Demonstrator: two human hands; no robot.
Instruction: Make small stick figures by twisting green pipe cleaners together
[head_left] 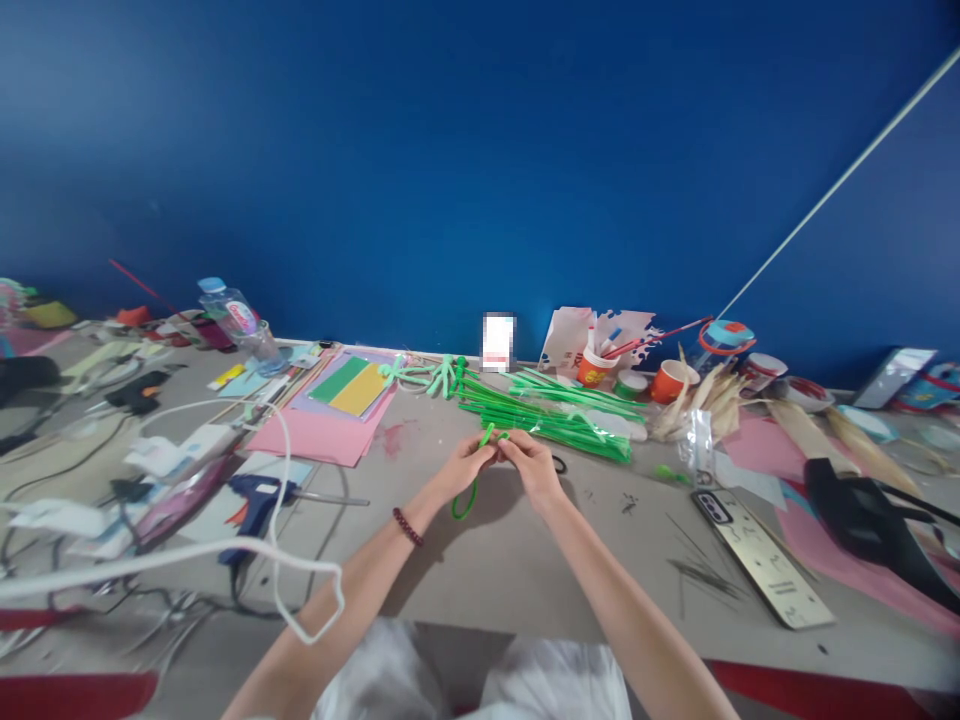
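Note:
Both hands meet over the middle of the table, pinching one bright green pipe cleaner. Its bent length hangs as a loop below my left hand, which is closed on it, with a beaded bracelet on that wrist. My right hand is closed on the same pipe cleaner, fingertips almost touching those of the left. Just beyond the hands lies a bundle of green pipe cleaners, partly in clear plastic. Pale green twisted pipe cleaner shapes lie behind and to the left.
On the left are coloured sheets, a glue gun, a white cable and a water bottle. To the right lie a phone, thin dark wires, paper cups and dried husks. A blue wall stands behind.

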